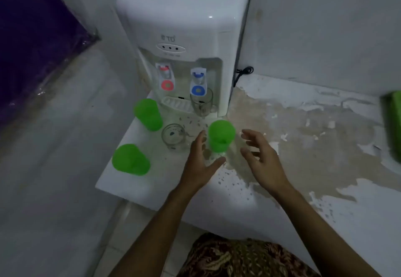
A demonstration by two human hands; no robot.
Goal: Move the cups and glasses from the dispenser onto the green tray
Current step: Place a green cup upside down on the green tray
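Worn white countertop (303, 129), its paint flaked to tan patches, carries a glossy white plastic dispenser (186, 27). Three translucent green plastic cups taper like cones: one by the red tap (148, 115), one at the counter's edge (130, 160), one upright (221, 134) between both hands. Left hand (200, 163) and right hand (261, 159) hang spread, gripping nothing. Clear glass mugs stand under the blue tap (201, 104) and beside the left hand (173, 136). Green tray (392, 122) sits at far right.

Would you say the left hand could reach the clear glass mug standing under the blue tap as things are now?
Probably yes. The left hand is open and empty, and the counter between it and the glass mug under the blue tap looks bare; the nearest green cup sits slightly to the right of that path.
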